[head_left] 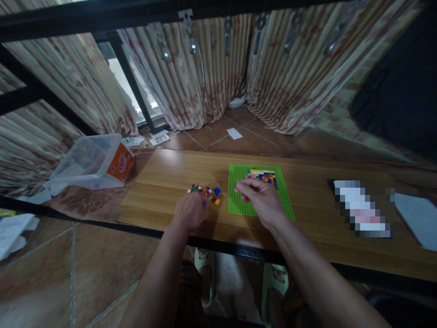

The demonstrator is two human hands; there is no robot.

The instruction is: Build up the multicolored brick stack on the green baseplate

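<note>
A green studded baseplate [283,184] lies on a low wooden table [164,182]. Several small coloured bricks [261,175] form a patch at its far middle. A loose pile of small bricks [205,190] sits on the wood left of the plate. My left hand [189,210] rests at the near edge of that pile, fingers curled, with a small purple piece at its fingertips. My right hand [259,198] hovers over the plate's left half, fingers pinched together on a small brick near the patch; the piece is mostly hidden.
A clear plastic bin [85,161] with an orange box [121,165] stands left of the table on the tiled floor. Curtains hang behind. A blurred flat item [362,207] and a grey sheet [418,218] lie at the table's right. Black frame bars cross the view.
</note>
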